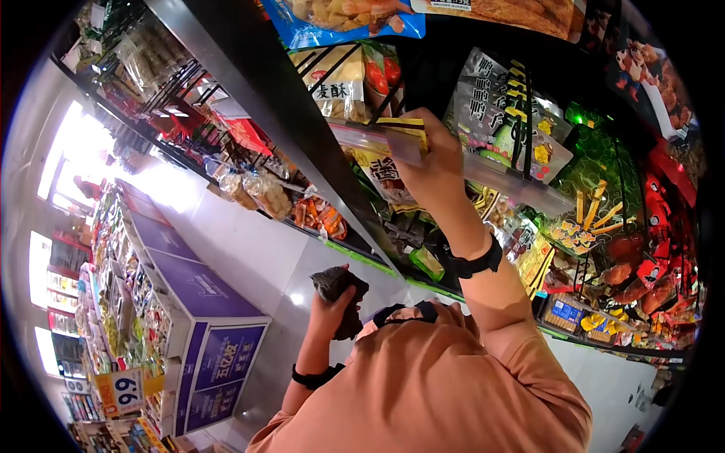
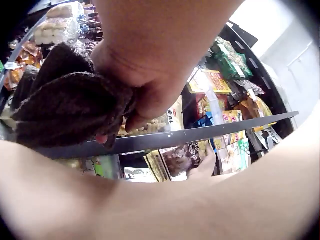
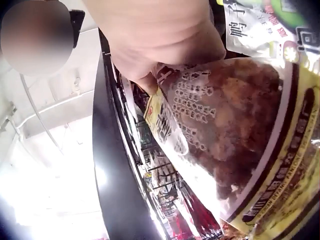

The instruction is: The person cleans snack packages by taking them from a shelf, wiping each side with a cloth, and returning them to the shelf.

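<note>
My left hand [image 1: 323, 315] grips a bunched dark cloth [image 1: 331, 284] low in front of the body. The same cloth [image 2: 70, 100] hangs in thick folds in the left wrist view, partly covering the fingers. Raised to the hanging rack, my right hand [image 1: 434, 170] pinches the top of a yellow-edged snack bag [image 1: 384, 167]. In the right wrist view this bag [image 3: 225, 120] has a clear window with brown pieces inside and hangs below the fingers. A clear plastic label strip [image 1: 366, 140] crosses in front of the bag beside the hand.
A dark metal upright [image 1: 279, 128] divides the rack on the left. Grey snack bags [image 1: 483, 98] and a green bag [image 1: 596, 174] hang at right on hooks. A purple-sided display stand [image 1: 204, 279] stands across the aisle, with a price sign [image 1: 121, 391] at its near end.
</note>
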Motion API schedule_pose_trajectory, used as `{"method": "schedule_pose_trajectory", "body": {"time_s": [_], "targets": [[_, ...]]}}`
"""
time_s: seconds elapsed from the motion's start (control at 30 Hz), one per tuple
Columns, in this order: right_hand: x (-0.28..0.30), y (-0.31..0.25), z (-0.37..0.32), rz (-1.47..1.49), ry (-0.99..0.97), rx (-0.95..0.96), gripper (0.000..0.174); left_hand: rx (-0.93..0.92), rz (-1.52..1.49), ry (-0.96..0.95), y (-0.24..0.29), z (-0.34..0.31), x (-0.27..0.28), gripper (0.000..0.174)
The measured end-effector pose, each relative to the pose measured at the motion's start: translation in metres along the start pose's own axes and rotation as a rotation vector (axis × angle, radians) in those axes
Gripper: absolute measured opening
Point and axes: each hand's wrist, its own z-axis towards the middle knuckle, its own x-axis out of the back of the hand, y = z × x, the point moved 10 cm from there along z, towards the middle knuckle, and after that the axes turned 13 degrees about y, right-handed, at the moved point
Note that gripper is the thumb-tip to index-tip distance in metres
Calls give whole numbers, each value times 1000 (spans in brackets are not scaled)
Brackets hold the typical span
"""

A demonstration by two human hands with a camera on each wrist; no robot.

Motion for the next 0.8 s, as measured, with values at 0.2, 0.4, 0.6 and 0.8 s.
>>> {"method": "schedule_pose_trajectory", "body": {"time_s": [0.2,0.4,0.6,0.8], "targets": [[-4,-22,5,184,-3,-3,34,-25,57,-82,12,11,17,47],[-13,-20,7,64,26,-35,25,7,79,-92,9,21,58,47],[-9,26,8,208,151,-360,15,29,81,-154,4,30,89,47],[0,57,36,223,279,-164,21,21,98,-185,6,40,102,47]]}}
